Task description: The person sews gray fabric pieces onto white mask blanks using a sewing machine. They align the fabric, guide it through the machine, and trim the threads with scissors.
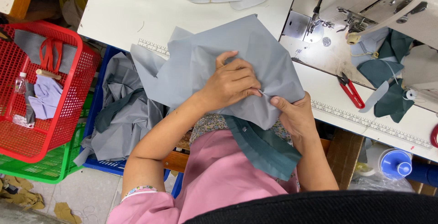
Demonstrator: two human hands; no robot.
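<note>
While the left hand point(230, 83) presses grey fabric point(200, 59), the right hand point(294, 114) seemingly pinches its edge.

Both hands point(230, 85) point(294, 114) pinch grey fabric point(200, 59) beside sewing machine point(374, 0).

small clear plastic bottle point(19, 82) lying in red basket point(68, 114), far left

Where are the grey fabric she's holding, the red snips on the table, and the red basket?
grey fabric point(237, 41), head view, on its flat upper panel.
red snips point(352, 93), head view, on the red handle.
red basket point(68, 114), head view, on its right mesh wall.
</note>
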